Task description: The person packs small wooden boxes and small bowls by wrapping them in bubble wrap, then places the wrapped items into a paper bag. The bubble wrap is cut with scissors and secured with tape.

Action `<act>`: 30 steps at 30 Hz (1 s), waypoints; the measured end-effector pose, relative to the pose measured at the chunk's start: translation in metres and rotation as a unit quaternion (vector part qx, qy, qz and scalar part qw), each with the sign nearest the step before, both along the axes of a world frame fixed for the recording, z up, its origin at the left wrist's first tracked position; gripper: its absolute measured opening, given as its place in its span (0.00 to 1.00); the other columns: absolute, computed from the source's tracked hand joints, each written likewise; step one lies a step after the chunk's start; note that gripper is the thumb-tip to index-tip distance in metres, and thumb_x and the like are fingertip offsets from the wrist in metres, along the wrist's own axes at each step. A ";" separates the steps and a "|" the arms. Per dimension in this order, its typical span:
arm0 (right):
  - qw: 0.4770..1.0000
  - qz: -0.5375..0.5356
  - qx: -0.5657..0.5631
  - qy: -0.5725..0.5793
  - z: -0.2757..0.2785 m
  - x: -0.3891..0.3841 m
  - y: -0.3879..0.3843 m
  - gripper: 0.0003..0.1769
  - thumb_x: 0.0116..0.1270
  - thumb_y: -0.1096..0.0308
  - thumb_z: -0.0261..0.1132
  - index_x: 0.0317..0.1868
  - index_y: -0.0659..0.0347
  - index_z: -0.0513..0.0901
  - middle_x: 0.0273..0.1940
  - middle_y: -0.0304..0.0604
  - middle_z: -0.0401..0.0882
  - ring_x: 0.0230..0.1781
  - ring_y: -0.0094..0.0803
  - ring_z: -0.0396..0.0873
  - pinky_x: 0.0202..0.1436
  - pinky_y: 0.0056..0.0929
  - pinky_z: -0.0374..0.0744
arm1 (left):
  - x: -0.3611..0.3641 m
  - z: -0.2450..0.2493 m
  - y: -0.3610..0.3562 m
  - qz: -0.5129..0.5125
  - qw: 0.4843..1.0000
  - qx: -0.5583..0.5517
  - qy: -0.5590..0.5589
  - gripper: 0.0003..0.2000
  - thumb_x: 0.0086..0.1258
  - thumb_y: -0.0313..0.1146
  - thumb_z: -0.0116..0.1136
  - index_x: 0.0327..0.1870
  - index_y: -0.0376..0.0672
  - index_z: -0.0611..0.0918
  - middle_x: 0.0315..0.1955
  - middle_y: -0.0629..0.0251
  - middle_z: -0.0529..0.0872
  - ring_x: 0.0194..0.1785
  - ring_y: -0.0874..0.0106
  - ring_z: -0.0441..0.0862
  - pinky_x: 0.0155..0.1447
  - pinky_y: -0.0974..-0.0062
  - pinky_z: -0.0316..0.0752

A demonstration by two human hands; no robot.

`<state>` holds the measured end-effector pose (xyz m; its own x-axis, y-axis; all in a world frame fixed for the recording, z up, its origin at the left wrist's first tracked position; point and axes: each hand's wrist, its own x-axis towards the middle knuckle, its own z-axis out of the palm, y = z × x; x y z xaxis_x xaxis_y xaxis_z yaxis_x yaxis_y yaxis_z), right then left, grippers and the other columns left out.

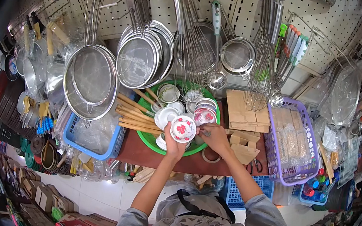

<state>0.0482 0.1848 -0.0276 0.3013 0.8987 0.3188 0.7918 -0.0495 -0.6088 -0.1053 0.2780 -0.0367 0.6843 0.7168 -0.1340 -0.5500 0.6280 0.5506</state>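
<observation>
My left hand [174,145] is closed on the edge of a small white bowl [183,129] with red flowers, held tilted over the green basin [217,118]. Just right of the bowl, my right hand [214,137] has its fingers bent together. A small greyish bit shows at its fingertips, too small to name. Inside the basin are several more white dishes, among them a stack of red-patterned bowls [205,116] and a plain white bowl [164,118] behind the held one. Wooden rods [137,117] jut out over the basin's left side.
Strainers [136,61], whisks [194,46] and ladles [217,80] hang close above the basin. A blue basket [112,149] stands left, a purple basket [290,171] right. Cardboard pieces [247,110], a tape roll [211,156] and scissors [255,165] lie on the reddish table [134,155].
</observation>
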 end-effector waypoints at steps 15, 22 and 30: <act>0.971 -0.052 0.156 0.173 0.051 -0.018 -0.011 0.10 0.66 0.67 0.69 0.45 0.60 0.88 0.39 0.40 0.88 0.39 0.25 0.84 0.43 0.23 0.80 | 0.001 -0.014 0.006 -0.063 0.998 -0.002 0.003 0.31 0.76 0.60 0.38 0.64 0.42 0.74 0.59 0.59 0.81 0.62 0.64 0.78 0.67 0.62 0.72; 0.971 0.087 0.130 -0.183 0.043 -0.029 -0.015 0.14 0.62 0.58 0.70 0.48 0.45 0.90 0.46 0.28 0.88 0.53 0.26 0.80 0.61 0.33 0.72 | 0.000 -0.008 0.004 -0.062 0.997 -0.027 0.039 0.30 0.76 0.61 0.36 0.62 0.46 0.76 0.54 0.64 0.84 0.57 0.68 0.81 0.60 0.65 0.76; 0.977 0.107 0.024 -0.185 0.048 -0.041 -0.015 0.16 0.62 0.62 0.69 0.51 0.41 0.88 0.51 0.26 0.85 0.60 0.28 0.76 0.71 0.37 0.65 | -0.005 -0.006 0.005 -0.047 0.997 -0.042 0.045 0.32 0.73 0.65 0.35 0.60 0.49 0.78 0.48 0.68 0.86 0.46 0.71 0.84 0.41 0.70 0.79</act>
